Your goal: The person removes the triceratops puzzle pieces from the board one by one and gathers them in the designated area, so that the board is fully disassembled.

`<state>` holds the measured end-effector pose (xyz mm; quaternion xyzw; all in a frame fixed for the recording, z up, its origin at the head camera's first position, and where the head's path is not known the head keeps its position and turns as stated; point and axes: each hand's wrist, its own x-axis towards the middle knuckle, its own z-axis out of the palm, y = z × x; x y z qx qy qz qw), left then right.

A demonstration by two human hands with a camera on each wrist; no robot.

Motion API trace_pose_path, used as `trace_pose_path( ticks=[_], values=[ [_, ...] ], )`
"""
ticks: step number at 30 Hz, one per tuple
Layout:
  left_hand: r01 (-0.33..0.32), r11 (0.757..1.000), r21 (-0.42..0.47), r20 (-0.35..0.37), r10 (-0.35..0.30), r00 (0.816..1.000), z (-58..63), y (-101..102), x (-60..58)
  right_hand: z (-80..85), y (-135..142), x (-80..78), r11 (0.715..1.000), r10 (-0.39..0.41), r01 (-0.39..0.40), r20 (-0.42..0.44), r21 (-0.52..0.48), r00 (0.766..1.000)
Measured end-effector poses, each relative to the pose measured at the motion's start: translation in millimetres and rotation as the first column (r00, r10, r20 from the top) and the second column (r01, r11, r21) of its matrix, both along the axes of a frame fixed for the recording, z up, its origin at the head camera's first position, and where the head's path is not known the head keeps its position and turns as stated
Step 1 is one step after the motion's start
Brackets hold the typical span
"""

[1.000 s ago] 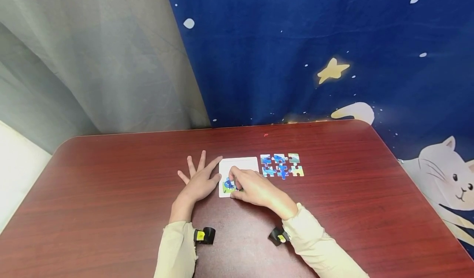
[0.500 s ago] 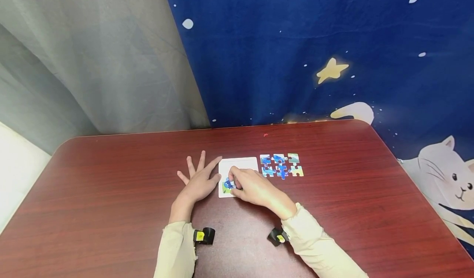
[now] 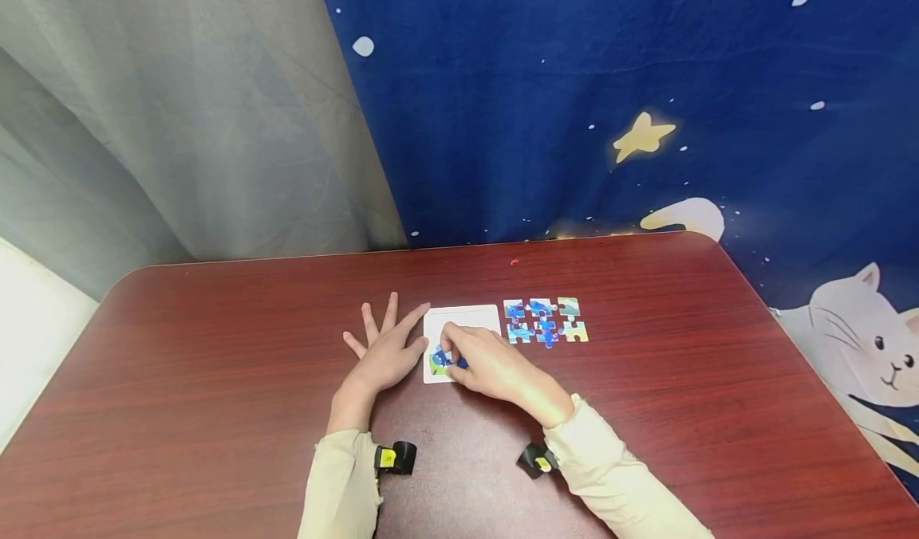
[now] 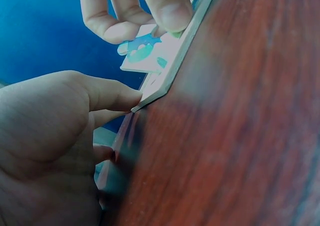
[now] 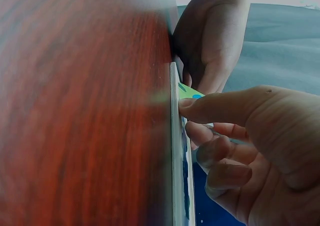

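Note:
A white puzzle board (image 3: 467, 313) lies flat on the table. My left hand (image 3: 384, 359) rests at its left side with fingers spread, the thumb and index fingertips touching the board's edge. Over the board's front-left part, my right hand (image 3: 495, 363) pinches a jigsaw piece (image 4: 142, 54) with green and blue print between thumb and fingers. In the left wrist view this piece stands tilted, one side raised off the board. The right wrist view shows the thumb (image 5: 200, 109) pressing by the board's edge. My right hand covers much of the board.
Several loose jigsaw pieces (image 3: 546, 329) lie in two rows just right of the board. A tiny red mark (image 3: 514, 261) is near the back edge of the reddish-brown table (image 3: 215, 379). Grey and blue curtains (image 3: 502, 108) hang behind it.
The fingers of my right hand shift very slightly, and a bit more blue print shows beside them. My left hand and the loose pieces stay in place.

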<state>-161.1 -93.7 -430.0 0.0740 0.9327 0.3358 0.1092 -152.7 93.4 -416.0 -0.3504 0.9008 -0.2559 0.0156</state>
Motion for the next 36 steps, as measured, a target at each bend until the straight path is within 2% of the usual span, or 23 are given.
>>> trace_pose_path(
  ticks=[21,27,32,36],
  values=[
    [-0.002,1.000,-0.009,-0.001,0.002,1.000,-0.7,-1.7,1.1,2.9,1.2,-1.1,0.997,0.026,-0.025,0.027,-0.070,0.999],
    [0.001,1.000,-0.011,-0.003,-0.001,1.000,-0.2,-0.5,1.5,10.4,16.6,-6.3,0.998,-0.022,0.023,0.014,-0.058,1.000],
    [0.004,1.000,0.005,-0.002,-0.004,1.000,0.0,-0.1,1.6,21.3,37.9,-12.1,0.995,-0.077,0.076,-0.020,-0.059,0.997],
    [0.002,1.000,0.012,-0.004,-0.002,1.000,-0.5,-1.6,1.6,22.7,59.3,-15.7,0.990,-0.120,0.117,-0.034,-0.076,0.992]
  ],
)
